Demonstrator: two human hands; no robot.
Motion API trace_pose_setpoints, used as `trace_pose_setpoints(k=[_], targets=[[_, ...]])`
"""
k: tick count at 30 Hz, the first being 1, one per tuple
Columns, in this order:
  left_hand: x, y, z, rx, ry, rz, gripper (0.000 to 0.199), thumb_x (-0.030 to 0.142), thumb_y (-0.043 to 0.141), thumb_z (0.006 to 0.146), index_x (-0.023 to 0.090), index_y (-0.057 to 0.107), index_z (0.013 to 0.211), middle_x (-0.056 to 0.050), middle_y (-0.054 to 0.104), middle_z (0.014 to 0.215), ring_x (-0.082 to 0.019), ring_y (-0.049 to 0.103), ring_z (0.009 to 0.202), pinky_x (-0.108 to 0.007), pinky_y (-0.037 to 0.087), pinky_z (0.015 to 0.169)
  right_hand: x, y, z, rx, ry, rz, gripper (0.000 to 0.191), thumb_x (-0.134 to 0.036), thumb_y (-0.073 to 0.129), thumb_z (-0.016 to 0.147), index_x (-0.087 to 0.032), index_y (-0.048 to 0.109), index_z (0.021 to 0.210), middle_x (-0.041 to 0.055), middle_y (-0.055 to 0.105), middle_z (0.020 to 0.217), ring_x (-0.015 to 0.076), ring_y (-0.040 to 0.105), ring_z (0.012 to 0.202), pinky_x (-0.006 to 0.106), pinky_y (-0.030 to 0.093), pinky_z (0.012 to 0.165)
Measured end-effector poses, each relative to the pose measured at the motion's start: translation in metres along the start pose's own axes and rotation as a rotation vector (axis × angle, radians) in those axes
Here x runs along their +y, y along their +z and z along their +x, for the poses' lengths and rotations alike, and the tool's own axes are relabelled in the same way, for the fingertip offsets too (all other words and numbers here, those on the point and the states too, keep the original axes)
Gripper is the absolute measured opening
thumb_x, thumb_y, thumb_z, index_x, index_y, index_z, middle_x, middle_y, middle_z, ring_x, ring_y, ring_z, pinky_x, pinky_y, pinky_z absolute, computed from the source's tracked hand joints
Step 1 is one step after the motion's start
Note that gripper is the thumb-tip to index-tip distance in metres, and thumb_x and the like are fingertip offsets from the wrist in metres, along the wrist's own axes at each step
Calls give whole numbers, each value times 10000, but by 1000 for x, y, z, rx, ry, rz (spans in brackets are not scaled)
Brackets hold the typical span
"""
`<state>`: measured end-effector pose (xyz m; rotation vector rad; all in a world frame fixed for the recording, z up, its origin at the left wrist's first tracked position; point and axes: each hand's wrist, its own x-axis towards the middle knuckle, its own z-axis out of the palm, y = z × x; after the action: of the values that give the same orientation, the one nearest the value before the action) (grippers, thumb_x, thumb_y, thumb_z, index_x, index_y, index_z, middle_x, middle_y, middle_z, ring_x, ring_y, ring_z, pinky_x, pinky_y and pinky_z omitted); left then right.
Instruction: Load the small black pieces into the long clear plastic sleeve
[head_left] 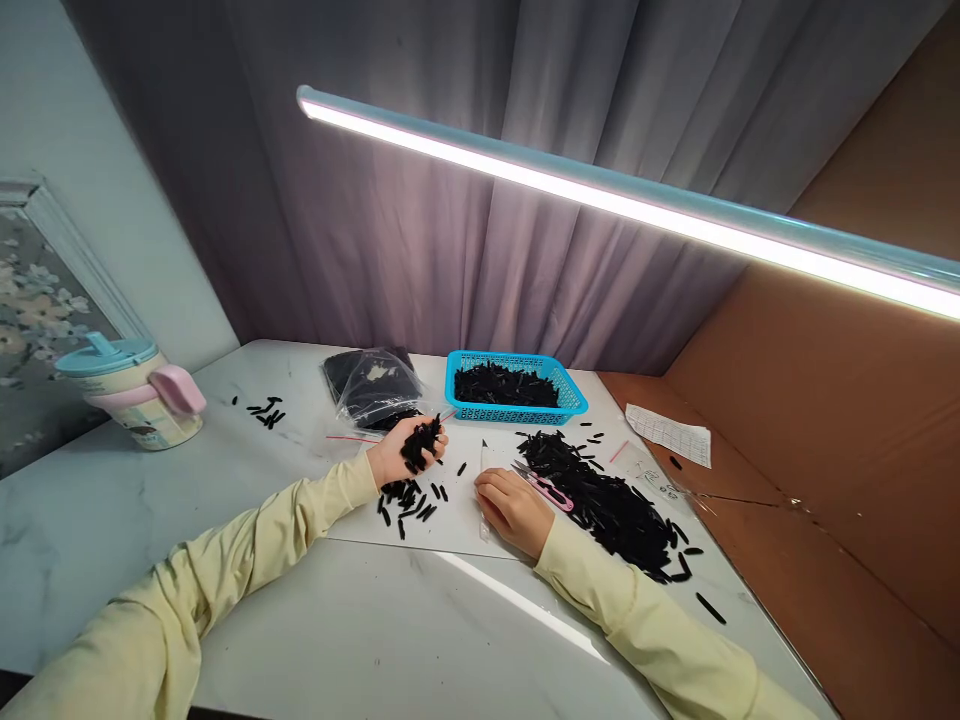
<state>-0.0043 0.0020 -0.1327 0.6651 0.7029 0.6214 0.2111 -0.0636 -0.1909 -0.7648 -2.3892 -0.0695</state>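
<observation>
My left hand [411, 448], palm up, is closed round a handful of small black strips [422, 445]. Below it, more loose black strips [405, 500] are scattered on a white sheet [450, 530]. My right hand [514, 508] rests on the sheet with its fingers curled down and together. It covers the middle of a slim pale stick with a dark pointed tip [484, 450]; whether the fingers grip it is hidden. Just right of that hand lie pink-handled scissors [553, 492], beside a large heap of black strips [611, 500].
A blue basket [517, 413] full of black strips stands at the back. Left of it lie clear zip bags [371, 385] with black contents. A cup [139, 395] stands far left; a paper slip [669, 435] and a small clear bag [660, 485] lie right. A lit tube lamp [600, 200] hangs above.
</observation>
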Motion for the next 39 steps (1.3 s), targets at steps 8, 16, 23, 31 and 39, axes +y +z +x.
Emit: trace_pose_setpoints(k=[8, 16, 23, 31, 39], targets=[[-5, -4, 15, 154, 143, 282, 191, 291, 512, 896, 112, 569, 929, 5, 570, 757, -65, 518, 542, -188, 449, 469, -1, -1, 1, -6, 7, 7, 149, -134, 388, 908, -175, 526, 874, 117, 644, 896, 224, 574, 864, 359, 492, 717], [-11, 15, 9, 188, 274, 602, 351, 315, 539, 870, 138, 462, 577, 94, 370, 464, -36, 331, 363, -171, 341, 392, -2, -1, 1, -12, 5, 7, 149, -132, 391, 908, -172, 531, 875, 115, 638, 902, 222, 573, 867, 354, 491, 718], [-7, 9, -6, 244, 381, 793, 440, 364, 525, 794, 214, 271, 468, 81, 189, 441, -58, 167, 355, -229, 116, 361, -2, -3, 1, -19, 3, 3, 172, -136, 376, 915, -163, 537, 861, 117, 639, 888, 218, 564, 845, 353, 496, 713], [-46, -16, -55, 283, 599, 1071, 310, 213, 632, 679, 196, 430, 444, 45, 292, 473, -108, 185, 472, -240, 170, 469, -1, -1, 1, -17, 17, 22, 194, -152, 361, 924, -161, 545, 862, 125, 637, 884, 222, 558, 831, 367, 497, 712], [-52, -21, -36, 199, 594, 1065, 287, 213, 626, 691, 197, 462, 456, 30, 329, 484, -112, 225, 457, -230, 156, 466, -1, -2, 1, -19, 15, 9, 191, -156, 360, 925, -169, 541, 865, 118, 636, 885, 214, 566, 826, 354, 496, 706]])
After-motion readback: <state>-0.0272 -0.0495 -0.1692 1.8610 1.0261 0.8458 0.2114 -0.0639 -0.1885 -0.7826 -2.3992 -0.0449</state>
